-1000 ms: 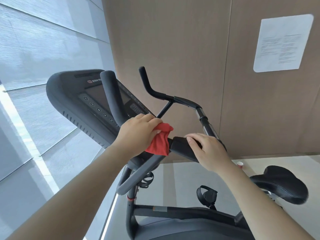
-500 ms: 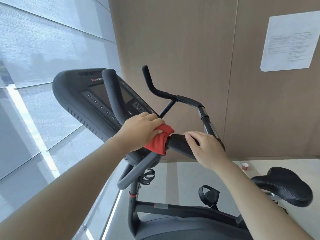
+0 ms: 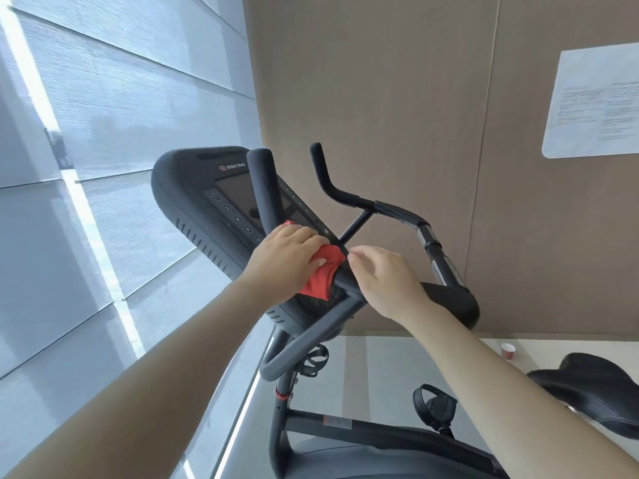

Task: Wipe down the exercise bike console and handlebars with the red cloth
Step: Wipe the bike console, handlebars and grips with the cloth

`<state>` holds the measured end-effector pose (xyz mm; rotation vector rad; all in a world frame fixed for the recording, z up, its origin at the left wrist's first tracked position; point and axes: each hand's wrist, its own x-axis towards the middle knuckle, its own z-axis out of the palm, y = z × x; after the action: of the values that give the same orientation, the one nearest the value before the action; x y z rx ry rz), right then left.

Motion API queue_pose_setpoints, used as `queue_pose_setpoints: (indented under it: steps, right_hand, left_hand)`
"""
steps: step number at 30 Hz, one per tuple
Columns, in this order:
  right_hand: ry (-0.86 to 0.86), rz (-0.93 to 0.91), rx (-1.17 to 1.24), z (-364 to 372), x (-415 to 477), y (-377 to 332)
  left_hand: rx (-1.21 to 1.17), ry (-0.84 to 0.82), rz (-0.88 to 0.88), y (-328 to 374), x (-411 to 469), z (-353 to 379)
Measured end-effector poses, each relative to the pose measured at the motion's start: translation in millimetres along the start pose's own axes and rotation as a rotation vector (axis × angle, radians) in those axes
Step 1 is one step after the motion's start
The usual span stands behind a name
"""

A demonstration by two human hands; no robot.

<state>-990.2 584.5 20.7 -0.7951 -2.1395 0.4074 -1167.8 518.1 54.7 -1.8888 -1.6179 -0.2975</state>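
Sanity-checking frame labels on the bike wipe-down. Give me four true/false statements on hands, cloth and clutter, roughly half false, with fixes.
1. The left hand holds the red cloth against the lower edge of the console. True.
2. The right hand grips the upturned bar end. False: that bar end is free. The hand is low at the near handlebar, right beside the cloth.
3. A small red cup stands on the floor. True.
4. The wall ahead has nothing on it. False: a white printed sheet hangs on it.
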Motion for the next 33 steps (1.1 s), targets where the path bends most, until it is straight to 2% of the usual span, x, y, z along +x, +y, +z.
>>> queue_pose_setpoints:
  steps: [4, 11, 16, 19, 25, 33]
  right_hand:
    - [0.055, -0.014, -0.01, 1.2, 4.8, -7.7]
    - [0.106, -0.105, 0.103, 21.0, 9.2, -24.3]
    - [0.25, -0.064, -0.012, 24.1, 17.1, -31.2]
    - [0.31, -0.047, -0.104, 25.8, 17.7, -39.5]
    - [0.166, -0.09, -0.039, 33.5, 4.8, -55.0]
    - [0.22, -0.049, -0.104, 30.9, 18.7, -48.0]
  left_hand:
    - [0.088, 0.089, -0.021, -10.8, -7.7, -0.4]
    - [0.045, 0.171, -0.12, -21.6, -25.4, 9.7]
    - [-0.085, 0.285, -0.007, -41.3, -38.5, 5.1]
    - [-0.081, 0.334, 0.069, -51.1, -40.4, 5.8]
    - [-0.11, 0.405, 0.042, -49.2, -26.5, 8.1]
    - [-0.174, 0.337, 0.058, -63.7, -34.2, 11.1]
